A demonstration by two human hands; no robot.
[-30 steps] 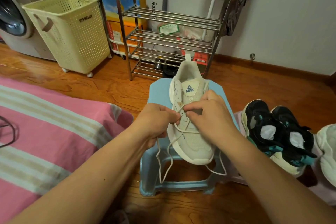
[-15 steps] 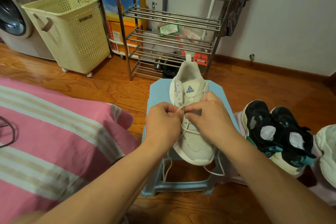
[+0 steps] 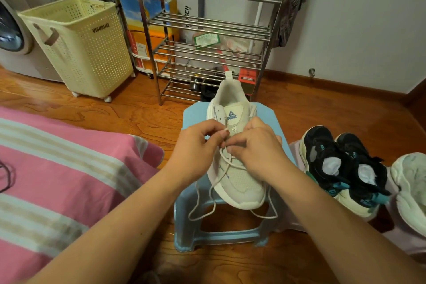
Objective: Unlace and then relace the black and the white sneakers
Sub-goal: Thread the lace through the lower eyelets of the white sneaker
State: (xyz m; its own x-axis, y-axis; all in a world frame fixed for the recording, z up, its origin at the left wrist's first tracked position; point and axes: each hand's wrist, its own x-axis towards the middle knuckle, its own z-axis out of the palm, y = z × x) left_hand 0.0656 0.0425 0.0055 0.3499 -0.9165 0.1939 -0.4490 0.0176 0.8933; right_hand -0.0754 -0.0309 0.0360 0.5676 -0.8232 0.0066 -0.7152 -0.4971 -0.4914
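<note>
Head view: our left hand [image 3: 196, 145] pinches the lace tip [image 3: 225, 131] over the white sneaker [image 3: 235, 168] on the blue stool [image 3: 196, 113]; our right hand [image 3: 255, 145] pinches the lace [image 3: 227, 161] beside it; the black sneakers [image 3: 341, 163] sit on the floor, right.

The white sneaker [image 3: 232, 145] carries "PEAK" under a blue triangle on its tongue. The cream laundry basket [image 3: 85, 53] reads "VISUALIZE" on its side. Other box labels are too blurred to read.

Both hands, left [image 3: 196, 145] and right [image 3: 255, 147], fingers curled, pinching.
</note>
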